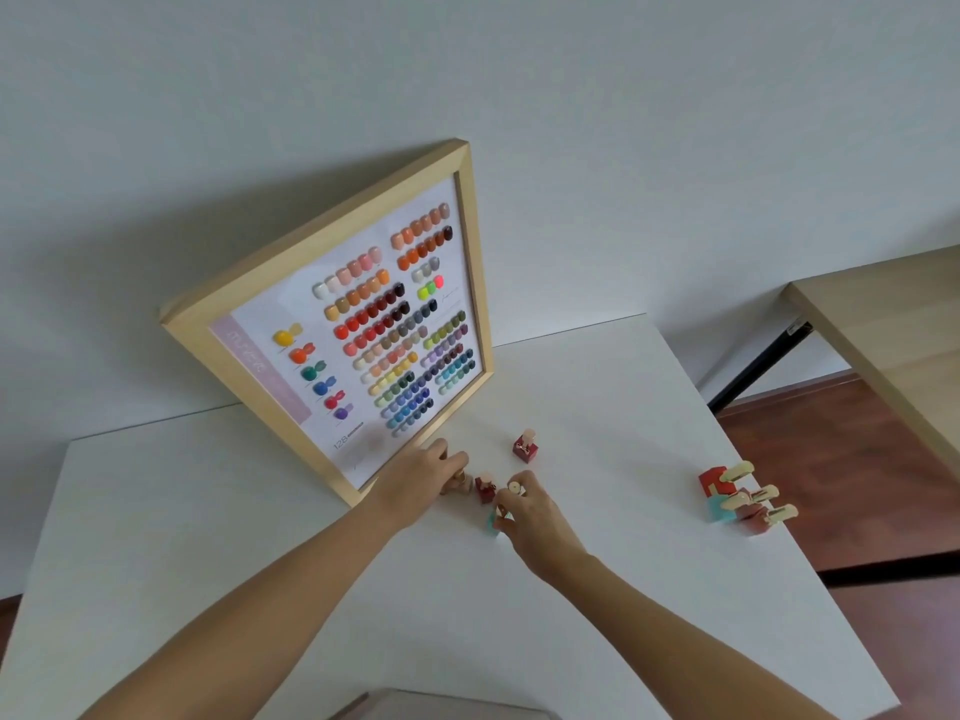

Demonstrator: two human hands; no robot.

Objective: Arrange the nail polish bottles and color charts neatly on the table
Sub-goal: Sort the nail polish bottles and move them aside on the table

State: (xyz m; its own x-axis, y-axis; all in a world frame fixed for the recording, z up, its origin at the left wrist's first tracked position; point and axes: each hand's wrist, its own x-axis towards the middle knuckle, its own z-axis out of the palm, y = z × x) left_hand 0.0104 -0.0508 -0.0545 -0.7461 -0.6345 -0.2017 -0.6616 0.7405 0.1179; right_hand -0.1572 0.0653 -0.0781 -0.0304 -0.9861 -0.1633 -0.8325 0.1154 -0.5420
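Observation:
A wood-framed color chart leans against the wall at the back of the white table. In front of its lower corner, my left hand grips a pale peach nail polish bottle. My right hand is closed on the cap of a teal bottle. Between the hands stands a dark red bottle. Another dark red bottle stands alone a little farther back. Near the table's right edge sits a cluster of several bottles, red, teal and pink, with cream caps.
A wooden table with a black leg stands to the right across a gap of reddish floor. A grey object shows at the near table edge.

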